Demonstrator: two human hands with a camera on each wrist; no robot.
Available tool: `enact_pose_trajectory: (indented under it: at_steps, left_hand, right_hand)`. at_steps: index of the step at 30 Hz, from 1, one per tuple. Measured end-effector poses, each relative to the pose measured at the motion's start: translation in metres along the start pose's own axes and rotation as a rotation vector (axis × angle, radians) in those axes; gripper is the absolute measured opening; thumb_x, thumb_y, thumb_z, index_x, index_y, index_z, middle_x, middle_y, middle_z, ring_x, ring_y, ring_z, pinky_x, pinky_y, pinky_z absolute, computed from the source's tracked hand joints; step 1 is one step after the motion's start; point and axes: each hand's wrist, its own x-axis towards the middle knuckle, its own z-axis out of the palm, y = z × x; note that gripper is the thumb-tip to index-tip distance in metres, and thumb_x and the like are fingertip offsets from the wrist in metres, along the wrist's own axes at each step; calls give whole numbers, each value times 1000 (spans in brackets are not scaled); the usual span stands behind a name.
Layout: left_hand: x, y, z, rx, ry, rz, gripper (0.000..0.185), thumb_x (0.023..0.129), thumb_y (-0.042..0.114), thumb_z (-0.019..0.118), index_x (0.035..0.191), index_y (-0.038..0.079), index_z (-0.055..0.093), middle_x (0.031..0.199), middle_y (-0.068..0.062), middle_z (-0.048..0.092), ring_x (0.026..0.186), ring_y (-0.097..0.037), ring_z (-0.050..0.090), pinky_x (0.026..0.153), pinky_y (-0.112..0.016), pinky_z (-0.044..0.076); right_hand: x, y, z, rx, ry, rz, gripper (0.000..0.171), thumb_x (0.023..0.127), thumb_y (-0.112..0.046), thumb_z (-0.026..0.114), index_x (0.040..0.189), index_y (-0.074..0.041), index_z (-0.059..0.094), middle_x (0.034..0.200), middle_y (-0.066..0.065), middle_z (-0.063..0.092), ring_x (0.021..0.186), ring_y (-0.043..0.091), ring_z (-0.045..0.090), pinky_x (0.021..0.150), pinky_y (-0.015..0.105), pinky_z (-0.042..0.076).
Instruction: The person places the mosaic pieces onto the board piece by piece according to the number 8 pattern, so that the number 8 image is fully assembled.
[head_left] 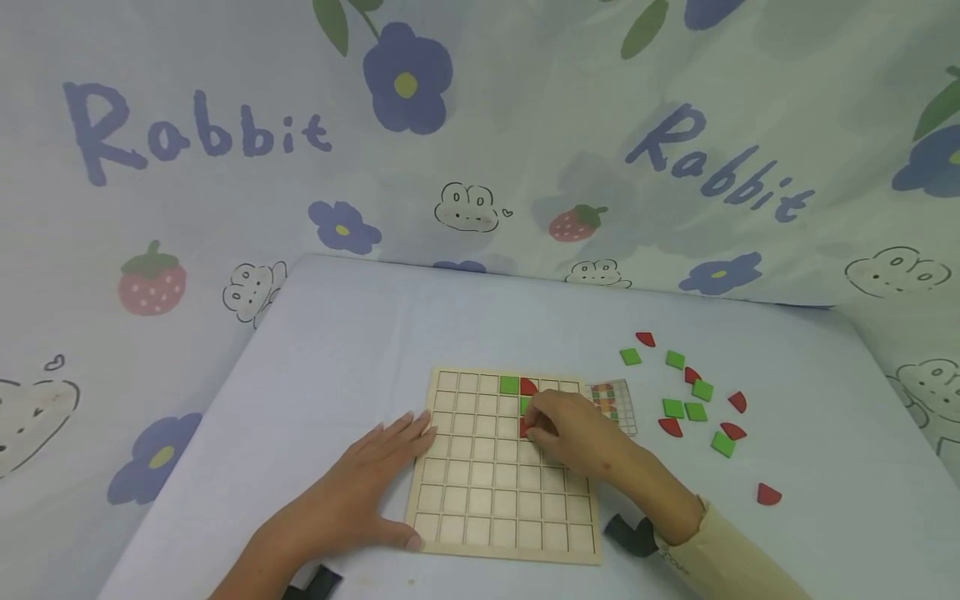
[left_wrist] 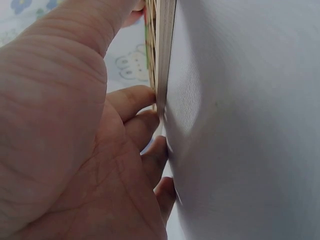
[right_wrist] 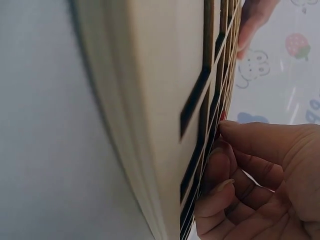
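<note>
Nearest the head camera, the left hand (head_left: pixel 360 487) lies flat and released on the surface (head_left: pixel 337 350), fingers straight, its fingertips against the 9 o'clock edge of the wooden grid board (head_left: pixel 480 492). The left wrist view confirms this: the fingers (left_wrist: pixel 132 100) meet the board's thin side rather than curling round it, so the hand seems to be steadying the board.

The right hand (head_left: pixel 573 429) reaches over the board from 4 o'clock, fingers bent down onto a red piece (head_left: pixel 523 428) in a cell toward the board's 1 o'clock corner. Only a sliver of that piece shows, so I cannot tell whether it is pinched or merely pressed. Just above it sit a green square (head_left: pixel 509 384) and a red tile (head_left: pixel 529 386), already seated in the top row, with another green piece mostly hidden by the fingers.

The step in hand looks like seating a red piece in its cell, with the pattern barely begun. At 3 o'clock of the board lies a small pattern card (head_left: pixel 615 404), and beyond it a scatter of loose pieces (head_left: pixel 701 400), red and green, well apart from the board.

The next move probably calls for checking the card, then picking one matching loose piece and turning it correctly.
</note>
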Motion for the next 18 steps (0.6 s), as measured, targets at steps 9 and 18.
enact_pose_trajectory:
  at_steps: [9, 18]
  left_hand:
    - [0, 1, -1, -9, -3, 0, 122, 71, 63, 86, 167, 15, 28, 174, 5, 17, 160, -24, 15, 127, -52, 13]
    - [0, 0, 1, -16, -4, -12, 123, 70, 65, 85, 167, 15, 28, 174, 5, 17, 160, -23, 14, 128, -48, 11]
  right_hand:
    - [-14, 0, -9, -5, 21, -3, 9, 97, -16, 75, 104, -18, 70, 93, -14, 61, 85, 9, 56, 74, 27, 54]
    - [-55, 18, -36, 17, 71, 100, 16, 95, -19, 77, 110, -20, 71, 93, -13, 62, 86, 11, 57, 66, 24, 53]
